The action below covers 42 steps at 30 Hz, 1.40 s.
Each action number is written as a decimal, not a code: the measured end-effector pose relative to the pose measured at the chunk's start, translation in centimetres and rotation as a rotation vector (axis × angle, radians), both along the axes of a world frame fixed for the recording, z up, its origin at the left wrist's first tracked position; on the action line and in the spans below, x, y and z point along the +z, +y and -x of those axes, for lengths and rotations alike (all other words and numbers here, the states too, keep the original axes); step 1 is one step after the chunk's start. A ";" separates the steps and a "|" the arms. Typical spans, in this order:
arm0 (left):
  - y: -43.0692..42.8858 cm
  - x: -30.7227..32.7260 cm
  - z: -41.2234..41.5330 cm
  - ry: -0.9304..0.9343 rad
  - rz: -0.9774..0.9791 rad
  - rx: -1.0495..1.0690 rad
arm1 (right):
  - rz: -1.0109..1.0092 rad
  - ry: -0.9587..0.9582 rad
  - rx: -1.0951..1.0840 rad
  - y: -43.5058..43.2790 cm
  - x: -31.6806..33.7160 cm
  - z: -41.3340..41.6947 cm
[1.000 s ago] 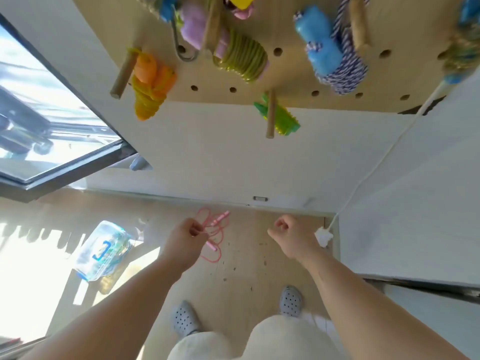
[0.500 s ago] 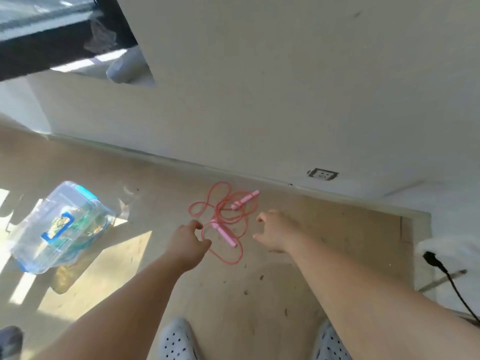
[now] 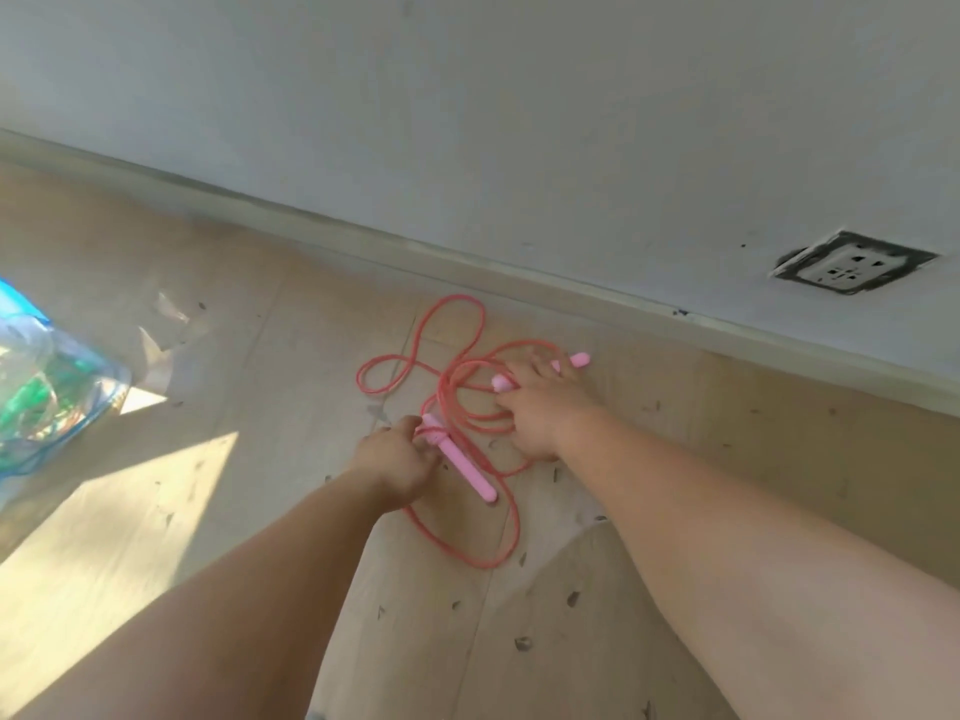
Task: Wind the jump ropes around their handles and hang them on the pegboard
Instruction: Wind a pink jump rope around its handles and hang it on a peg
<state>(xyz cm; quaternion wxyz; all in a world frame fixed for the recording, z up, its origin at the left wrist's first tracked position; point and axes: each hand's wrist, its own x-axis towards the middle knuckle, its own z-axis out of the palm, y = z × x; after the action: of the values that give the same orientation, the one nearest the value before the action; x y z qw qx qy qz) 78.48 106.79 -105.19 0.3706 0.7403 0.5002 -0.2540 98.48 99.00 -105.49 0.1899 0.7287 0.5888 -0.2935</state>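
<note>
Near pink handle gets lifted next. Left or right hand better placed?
Left. The left hand already has its fingers at one end of the near handle. The right hand is farther off, its fingers curled over the far handle.

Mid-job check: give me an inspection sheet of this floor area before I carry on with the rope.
Surface: wood floor, sunlit patch at left, dark specks scattered.
Job's things: pink rope unwound, in tangled loops on the floor; near handle and far handle lie apart; pegboard not in view.
Clutter: clear box at the left edge.
Hands: left hand touches the near handle's rope end; right hand lies over the far handle; grips unclear.
Cables: nothing seen.
Surroundings: wall, baseboard, socket with nothing plugged in.
</note>
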 end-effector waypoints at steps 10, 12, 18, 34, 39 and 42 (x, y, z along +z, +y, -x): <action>-2.6 -0.4 -3.0 0.020 0.219 0.281 | -0.152 0.328 -0.552 -8.6 -1.3 3.4; -3.4 -0.7 -3.6 0.032 0.211 0.230 | -0.222 0.246 -0.659 -9.7 -1.6 4.1; -4.0 -0.6 -3.3 -0.001 0.136 0.250 | -0.170 0.087 -0.639 -9.7 -1.8 5.0; -3.0 16.8 -2.8 -0.553 0.218 0.115 | -0.729 0.703 -1.144 -8.5 9.3 4.0; -6.6 31.7 -0.6 -0.670 -0.056 0.481 | -0.746 0.757 -1.152 -11.7 25.0 4.9; -10.0 42.1 0.7 -0.725 0.062 0.692 | -0.700 0.933 -1.164 -14.5 36.9 6.5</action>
<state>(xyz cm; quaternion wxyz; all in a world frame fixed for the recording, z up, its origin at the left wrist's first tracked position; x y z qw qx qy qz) 77.75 96.78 -63.09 0.6048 0.5601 0.5478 0.1425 91.96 84.54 -68.56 -0.4949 0.7375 0.1925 -0.4173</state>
